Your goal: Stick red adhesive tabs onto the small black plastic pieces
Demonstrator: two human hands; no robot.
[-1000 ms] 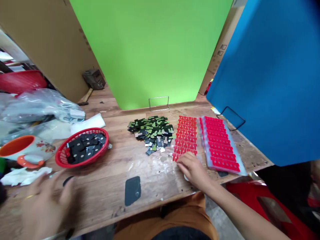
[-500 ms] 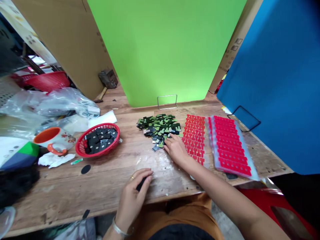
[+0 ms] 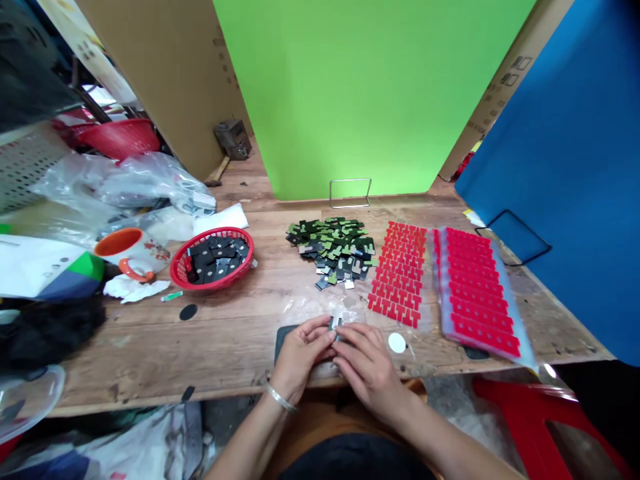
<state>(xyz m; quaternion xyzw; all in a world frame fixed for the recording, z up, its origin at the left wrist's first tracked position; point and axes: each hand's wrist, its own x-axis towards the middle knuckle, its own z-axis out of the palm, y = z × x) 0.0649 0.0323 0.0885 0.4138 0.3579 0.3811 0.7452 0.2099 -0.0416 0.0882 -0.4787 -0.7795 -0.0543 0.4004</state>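
Both my hands meet near the front edge of the wooden table. My left hand point(image 3: 306, 352) and my right hand point(image 3: 369, 365) pinch a small flat dark piece with a light patch point(image 3: 335, 323) between their fingertips; the fingers cover most of it. Under my left hand lies a dark grey rounded pad point(image 3: 283, 339), partly hidden. Beyond the hands is a loose pile of small black, green and silver pieces point(image 3: 334, 245). To its right lies a sheet of red T-shaped stickers point(image 3: 400, 270).
A red basket point(image 3: 176, 275) of black pieces stands on the left beside a mug point(image 3: 131, 250) and crumpled tissue point(image 3: 135, 288). Stacked sheets with red strips point(image 3: 483, 293) lie at right. A green panel point(image 3: 350, 100) and a blue panel point(image 3: 565, 167) rise behind. A white disc point(image 3: 397, 343) lies near my right hand.
My right hand has come back from the pile to my left hand. A small piece is now held between them, and my left hand has moved slightly right. The view has shifted.
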